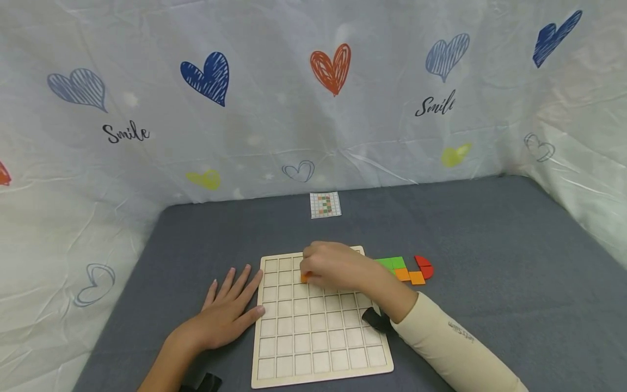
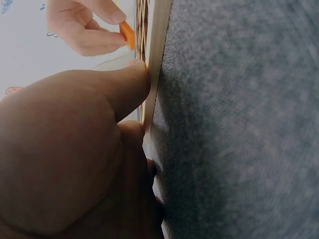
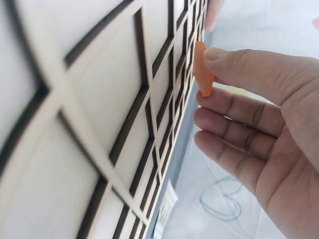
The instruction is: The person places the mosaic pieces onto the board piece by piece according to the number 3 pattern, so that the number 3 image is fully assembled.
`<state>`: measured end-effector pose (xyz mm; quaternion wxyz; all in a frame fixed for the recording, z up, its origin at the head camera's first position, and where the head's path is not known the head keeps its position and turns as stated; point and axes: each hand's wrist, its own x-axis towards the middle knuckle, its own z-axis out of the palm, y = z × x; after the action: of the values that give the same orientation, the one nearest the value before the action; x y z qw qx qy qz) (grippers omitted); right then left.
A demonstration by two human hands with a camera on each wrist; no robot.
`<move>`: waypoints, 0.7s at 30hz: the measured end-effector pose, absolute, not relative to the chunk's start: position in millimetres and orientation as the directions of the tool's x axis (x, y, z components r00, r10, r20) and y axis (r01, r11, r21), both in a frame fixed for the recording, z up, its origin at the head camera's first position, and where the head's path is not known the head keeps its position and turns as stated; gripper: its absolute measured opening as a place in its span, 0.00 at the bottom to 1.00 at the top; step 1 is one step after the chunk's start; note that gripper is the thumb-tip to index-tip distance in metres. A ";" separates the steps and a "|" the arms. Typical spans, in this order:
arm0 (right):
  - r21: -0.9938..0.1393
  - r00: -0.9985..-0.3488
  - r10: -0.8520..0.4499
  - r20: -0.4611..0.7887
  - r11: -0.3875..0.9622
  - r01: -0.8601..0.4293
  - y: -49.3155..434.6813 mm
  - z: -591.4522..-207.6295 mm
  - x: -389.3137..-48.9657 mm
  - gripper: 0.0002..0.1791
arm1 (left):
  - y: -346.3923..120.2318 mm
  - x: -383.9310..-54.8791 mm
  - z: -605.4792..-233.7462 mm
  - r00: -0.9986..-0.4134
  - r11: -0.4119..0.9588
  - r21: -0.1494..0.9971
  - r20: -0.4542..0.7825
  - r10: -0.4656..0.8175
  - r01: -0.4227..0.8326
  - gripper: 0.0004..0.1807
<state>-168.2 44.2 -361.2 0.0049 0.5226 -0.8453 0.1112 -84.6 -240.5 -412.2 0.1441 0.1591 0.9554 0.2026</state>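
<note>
A wooden grid board [image 1: 322, 379] with square recesses lies on the grey cloth. Over its upper part, my right hand [image 1: 335, 267] pinches an orange square tile [image 3: 202, 69] between thumb and fingertips, just above the cells. The left wrist view shows the same tile [image 2: 127, 35] held edge-on beside the board's surface. My left hand [image 1: 220, 321] lies flat on the cloth with fingers spread, its thumb and index fingertip touching the board's left edge. In the left wrist view that thumb [image 2: 132, 87] presses against the wooden rim.
Right of the board lie green tiles [image 1: 392, 263], orange tiles [image 1: 417, 278] and red rounded pieces [image 1: 425, 267], the green ones partly behind my right forearm. A small printed pattern card [image 1: 325, 205] lies at the back, before a curtain [image 1: 264, 125] with hearts.
</note>
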 end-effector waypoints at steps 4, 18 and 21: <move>-0.174 -0.461 -0.882 0.100 0.440 -0.881 36.3 -364.0 -169.0 0.06 | -240.7 -84.9 -414.6 -0.909 0.873 0.417 -0.203 0.363 0.255 0.42; -0.128 -0.487 -0.872 0.054 0.477 -0.869 21.3 -365.6 -169.3 0.08 | -239.1 -83.7 -410.5 -0.906 0.862 0.439 -0.203 0.371 0.254 0.42; -0.130 -0.501 -0.864 0.053 0.491 -0.861 20.3 -366.2 -168.5 0.07 | -238.4 -83.5 -410.2 -0.905 0.862 0.440 -0.207 0.370 0.252 0.42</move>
<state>-168.5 20.3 -366.2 -0.0096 0.4996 -0.8634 0.0699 -83.5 -238.4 -410.2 0.1439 0.1630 0.9541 0.2061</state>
